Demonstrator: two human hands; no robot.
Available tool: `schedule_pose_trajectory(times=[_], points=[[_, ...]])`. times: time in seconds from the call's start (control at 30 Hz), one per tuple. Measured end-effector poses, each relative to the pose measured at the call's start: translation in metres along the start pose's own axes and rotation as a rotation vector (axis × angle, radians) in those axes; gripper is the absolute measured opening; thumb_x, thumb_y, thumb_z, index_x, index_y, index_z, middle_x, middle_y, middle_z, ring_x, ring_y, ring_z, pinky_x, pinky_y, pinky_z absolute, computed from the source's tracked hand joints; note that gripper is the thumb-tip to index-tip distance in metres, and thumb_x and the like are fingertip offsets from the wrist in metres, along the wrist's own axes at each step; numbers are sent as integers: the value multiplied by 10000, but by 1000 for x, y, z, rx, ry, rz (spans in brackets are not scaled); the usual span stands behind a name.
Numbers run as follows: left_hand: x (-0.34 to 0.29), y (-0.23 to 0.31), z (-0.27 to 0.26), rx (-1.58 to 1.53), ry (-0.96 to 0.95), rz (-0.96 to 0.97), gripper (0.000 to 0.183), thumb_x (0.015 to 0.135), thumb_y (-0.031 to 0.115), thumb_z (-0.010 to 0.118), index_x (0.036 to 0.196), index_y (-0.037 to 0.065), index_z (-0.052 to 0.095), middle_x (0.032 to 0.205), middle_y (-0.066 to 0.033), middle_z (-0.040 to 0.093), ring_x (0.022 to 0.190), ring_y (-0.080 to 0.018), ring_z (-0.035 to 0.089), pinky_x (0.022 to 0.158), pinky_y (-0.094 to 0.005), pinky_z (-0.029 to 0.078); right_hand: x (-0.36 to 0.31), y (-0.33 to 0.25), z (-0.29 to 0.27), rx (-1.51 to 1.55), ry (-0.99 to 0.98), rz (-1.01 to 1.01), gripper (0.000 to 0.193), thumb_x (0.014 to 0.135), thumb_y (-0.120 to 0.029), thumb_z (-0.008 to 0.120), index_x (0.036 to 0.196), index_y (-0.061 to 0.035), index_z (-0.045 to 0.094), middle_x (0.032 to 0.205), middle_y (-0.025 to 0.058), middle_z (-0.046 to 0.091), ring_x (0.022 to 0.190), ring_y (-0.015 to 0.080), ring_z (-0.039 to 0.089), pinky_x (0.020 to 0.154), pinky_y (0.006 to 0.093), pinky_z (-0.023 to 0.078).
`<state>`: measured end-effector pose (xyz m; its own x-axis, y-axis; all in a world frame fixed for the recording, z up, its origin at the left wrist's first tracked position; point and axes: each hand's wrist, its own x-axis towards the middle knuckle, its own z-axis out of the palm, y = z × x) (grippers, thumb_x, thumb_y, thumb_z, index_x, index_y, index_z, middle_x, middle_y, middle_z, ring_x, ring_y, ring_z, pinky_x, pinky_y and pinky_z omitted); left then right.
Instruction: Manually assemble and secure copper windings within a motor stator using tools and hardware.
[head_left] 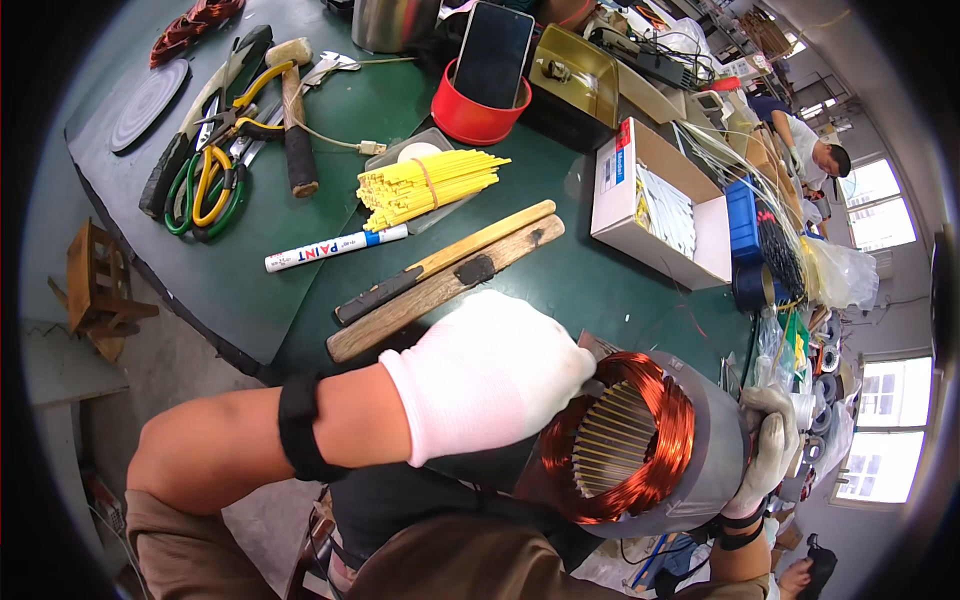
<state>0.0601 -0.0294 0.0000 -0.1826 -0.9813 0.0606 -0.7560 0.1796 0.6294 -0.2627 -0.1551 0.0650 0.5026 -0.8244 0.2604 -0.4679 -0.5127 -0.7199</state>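
A motor stator (690,480) with a grey cylindrical shell lies at the near edge of the bench. Thick copper windings (672,415) ring its open end, and pale slot strips (607,440) line the bore. My left hand (490,375), in a white glove, is closed in a fist, with its fingertips at the upper left of the windings. A small brownish-grey edge shows just beyond those fingers; what they grip is hidden. On the stator's right side my gloved right hand (768,445) is wrapped against the shell, its fingers partly hidden.
Two wooden sticks (450,280), a paint marker (335,248) and banded yellow strips (430,187) lie beyond my left hand. Farther left are scissors (208,190), pliers and a hammer (297,120). A red tub (480,115) holds a phone; a white box (665,210) holds strips. A co-worker (800,140) is far right.
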Motion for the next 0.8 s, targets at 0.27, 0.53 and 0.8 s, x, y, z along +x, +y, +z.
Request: schedule_pose_trajectory(times=[0.27, 0.53, 0.8], points=[[-2, 6, 1, 351, 179, 309, 168, 912, 169, 621, 918, 30, 714, 676, -112, 659, 643, -288, 722, 523, -425, 548, 1, -2, 3, 33, 0, -30, 392, 1009, -308, 527, 1031, 50, 686, 943, 51, 596, 751, 100, 430, 695, 276, 338], [-4, 25, 15, 381, 150, 139, 176, 931, 197, 632, 953, 71, 753, 799, -136, 739, 763, -341, 751, 660, -454, 590, -1, -14, 7, 61, -52, -139, 360, 1055, -275, 527, 1155, 27, 694, 967, 52, 670, 933, 122, 592, 879, 284, 460], [-63, -2, 32, 229, 308, -164, 179, 961, 251, 639, 960, 85, 706, 900, -112, 725, 860, -323, 733, 743, -458, 577, -88, 70, -38, -210, 117, 15, 313, 1054, -182, 556, 1310, -20, 634, 1117, 72, 636, 912, 161, 615, 804, 300, 508]])
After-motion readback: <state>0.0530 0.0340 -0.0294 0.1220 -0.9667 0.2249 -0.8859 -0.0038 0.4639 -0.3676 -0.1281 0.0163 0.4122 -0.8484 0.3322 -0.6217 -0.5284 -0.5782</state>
